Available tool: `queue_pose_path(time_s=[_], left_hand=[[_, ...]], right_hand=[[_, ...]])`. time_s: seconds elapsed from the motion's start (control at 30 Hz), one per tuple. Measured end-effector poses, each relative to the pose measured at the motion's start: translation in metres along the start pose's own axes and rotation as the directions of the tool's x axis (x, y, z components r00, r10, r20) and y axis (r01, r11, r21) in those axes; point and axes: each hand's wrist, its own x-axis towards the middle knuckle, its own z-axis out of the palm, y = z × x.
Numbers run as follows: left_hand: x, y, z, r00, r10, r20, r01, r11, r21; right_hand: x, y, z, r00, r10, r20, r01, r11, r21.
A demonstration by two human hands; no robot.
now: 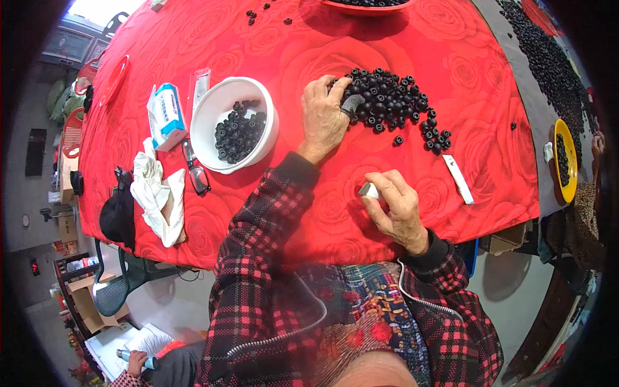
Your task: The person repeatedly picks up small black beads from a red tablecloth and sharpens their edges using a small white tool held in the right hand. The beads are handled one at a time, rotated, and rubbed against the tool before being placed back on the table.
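Observation:
My left hand [322,116] is bent over the left edge of a pile of small black hollow round parts [385,100]. A dark grey band wraps one of its digits. Its fingers are curled, and their tips are partly hidden among the black parts. Nearer to me, my right hand [396,209] pinches a short pale block-shaped piece with a grey end [369,190] between thumb and fingers. Left of my left hand stands a white bowl [269,132], partly filled with similar black parts [240,134]. A narrow white strip [458,179] lies right of my right hand.
Eyeglasses [197,174], a white cloth [158,193] and a tissue box [166,116] lie left of the bowl on the red tablecloth [309,226]. A red bowl [367,9] stands at the far edge. At right are a yellow plate [572,174] and another person's hand [598,142].

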Motion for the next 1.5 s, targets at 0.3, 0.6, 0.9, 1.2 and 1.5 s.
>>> queue_pose_path(time_s=[0.3, 0.6, 0.9, 1.2, 1.5], left_hand=[[-0.075, 0.037, -0.032, 0.986, 0.121, 0.116, -0.103, 0.983, -0.149], [-0.109, 0.038, -0.08, 0.992, -0.011, 0.129, 0.042, 0.97, -0.24], [-0.128, 0.024, -0.118, 0.844, -0.482, 0.234, 0.535, 0.769, -0.349], [-0.103, 0.002, -0.105, 0.957, -0.011, 0.29, 0.099, 0.952, -0.291], [-0.093, 0.002, -0.098, 0.979, -0.005, 0.204, 0.062, 0.96, -0.274]], right_hand=[[0.002, -0.005, -0.004, 0.999, 0.038, -0.039, -0.036, 0.998, 0.061], [-0.003, -0.001, -0.007, 0.92, 0.392, -0.004, -0.36, 0.85, 0.384], [-0.002, 0.0, -0.005, 0.917, 0.399, -0.009, -0.357, 0.829, 0.43], [-0.003, 0.001, -0.002, 0.932, 0.361, -0.025, -0.32, 0.855, 0.408], [0.003, 0.001, 0.004, 0.997, -0.055, -0.055, 0.058, 0.996, 0.064]])
